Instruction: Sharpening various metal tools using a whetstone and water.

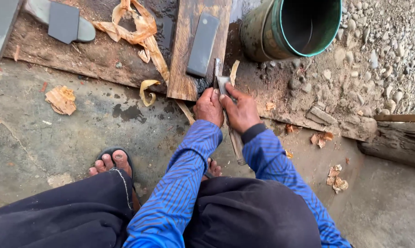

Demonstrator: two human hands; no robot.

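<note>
My left hand and my right hand both grip a long metal chisel with a wooden handle that runs back between my forearms. Its blade tip rests at the near right corner of a wet wooden board. A dark grey sharpening stone lies lengthwise on that board, just beyond the blade. My right fingers press on the flat of the blade. Both sleeves are blue with stripes.
A green bucket stands at the upper right on gravel. A second dark stone lies on a plank at the upper left, with curled wood shavings beside it. My sandalled foot rests on wet concrete. A log lies at the right.
</note>
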